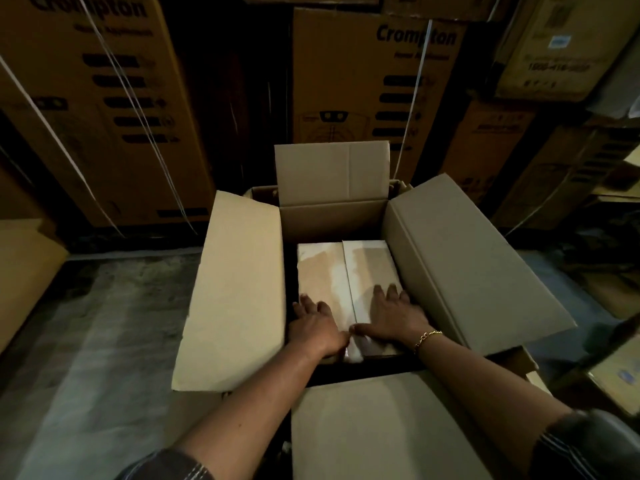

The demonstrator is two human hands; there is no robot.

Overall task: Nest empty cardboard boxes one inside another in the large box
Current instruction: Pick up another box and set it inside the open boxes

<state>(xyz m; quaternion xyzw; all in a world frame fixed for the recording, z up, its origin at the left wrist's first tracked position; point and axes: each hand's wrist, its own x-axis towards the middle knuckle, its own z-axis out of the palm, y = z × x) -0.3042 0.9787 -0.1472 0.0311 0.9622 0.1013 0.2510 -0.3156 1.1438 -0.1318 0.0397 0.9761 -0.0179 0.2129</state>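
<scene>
We're looking straight down into the large plain brown corrugated cardboard box (332,220), its four smooth matte flaps folded wide open: long ones left and right, a shorter one standing up at the far end, another lying toward us. Down inside sits the smaller closed cardboard box (337,271), flat-topped and rectangular, its two top flaps meeting along a straight centre seam, with pale, scuffed patches where the surface looks torn or taped. Our left hand (317,329) lies flat on the near left flap, fingers spread and pressing, gripping nothing. Our right hand (393,318) does the same on the near right flap, palm down, fingers fanned, thumb reaching toward the seam; a gold chain bracelet (427,339) glints at that wrist. Behind, tall printed brown cartons (374,81) strapped with thin white bands stand stacked on the rough grey concrete floor (86,341).
</scene>
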